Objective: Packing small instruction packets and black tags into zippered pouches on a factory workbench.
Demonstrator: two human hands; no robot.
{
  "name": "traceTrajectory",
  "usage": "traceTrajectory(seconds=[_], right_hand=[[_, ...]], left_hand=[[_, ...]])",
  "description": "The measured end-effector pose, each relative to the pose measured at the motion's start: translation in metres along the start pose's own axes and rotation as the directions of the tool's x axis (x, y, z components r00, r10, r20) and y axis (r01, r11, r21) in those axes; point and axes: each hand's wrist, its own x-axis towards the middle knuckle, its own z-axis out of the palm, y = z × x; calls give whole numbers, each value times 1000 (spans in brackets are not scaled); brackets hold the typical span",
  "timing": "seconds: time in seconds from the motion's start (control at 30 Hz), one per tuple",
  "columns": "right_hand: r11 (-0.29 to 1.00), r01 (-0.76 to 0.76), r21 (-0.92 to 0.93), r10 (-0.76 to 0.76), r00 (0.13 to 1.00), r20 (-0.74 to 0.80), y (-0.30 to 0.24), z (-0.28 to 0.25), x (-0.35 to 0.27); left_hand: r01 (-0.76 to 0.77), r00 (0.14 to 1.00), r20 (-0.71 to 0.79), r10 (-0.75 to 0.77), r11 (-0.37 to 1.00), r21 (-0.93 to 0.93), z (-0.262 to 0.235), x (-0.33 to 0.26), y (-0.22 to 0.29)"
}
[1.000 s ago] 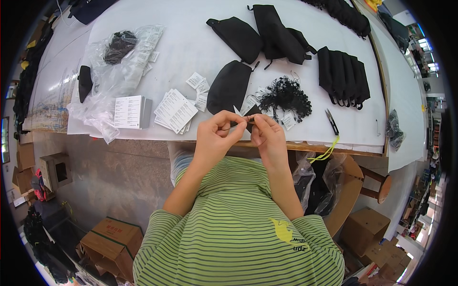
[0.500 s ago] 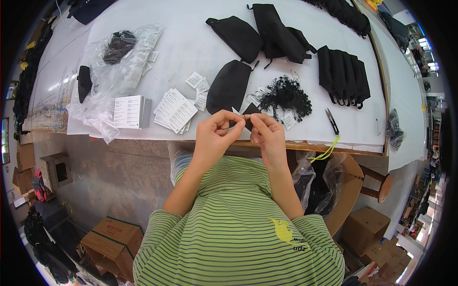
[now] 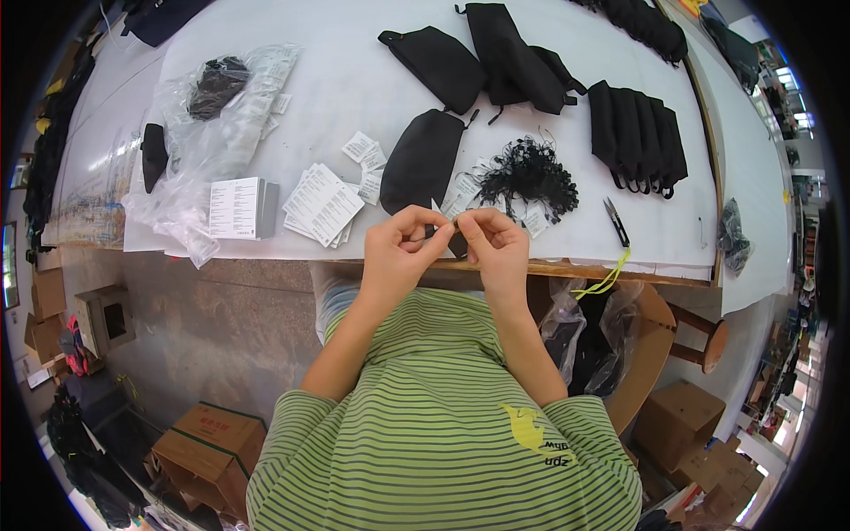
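Above the table's near edge, my left hand (image 3: 403, 247) and my right hand (image 3: 498, 250) meet with thumbs and forefingers pinched. Between the fingertips runs a thin black string, mostly hidden, and a small dark tag (image 3: 457, 246) shows just under them. A white pointed corner (image 3: 435, 204), perhaps of a paper tag, sticks up behind my left fingers. Just beyond my hands lies a flat black fabric pouch (image 3: 421, 162) with a short zip pull. To its right sits a tangled heap of black strings (image 3: 529, 180), with white labels (image 3: 461, 193) beside it.
Left are fanned white printed cards (image 3: 322, 205), a card stack (image 3: 237, 209) and a clear plastic bag (image 3: 221, 137). More black pouches (image 3: 438, 68) lie farther back; a row of them (image 3: 637, 137) is at right, near thread snips (image 3: 617, 223) with a yellow ribbon. An open carton (image 3: 651, 341) stands below.
My fingertips have drawn closer together around the string, the right hand shifting slightly left. Less of the dark tag shows now. The things on the table lie as before.
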Motion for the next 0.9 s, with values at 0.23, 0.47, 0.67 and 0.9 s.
traceTrajectory(seconds=[0.23, 0.47, 0.67, 0.9], right_hand=[[994, 92, -62, -97, 992, -80, -8, -4, 3], [981, 172, -85, -180, 979, -96, -41, -47, 0], [954, 265, -139, -289, 935, -204, -54, -93, -13], [962, 272, -7, -267, 938, -220, -57, -112, -9]], left_hand=[[-107, 985, 146, 95, 992, 70, -2, 21, 6], [-769, 604, 749, 272, 447, 457, 9, 120, -26], [-825, 559, 707, 432, 204, 528, 6, 142, -10], [-744, 654, 493, 573, 369, 558, -18, 108, -27]])
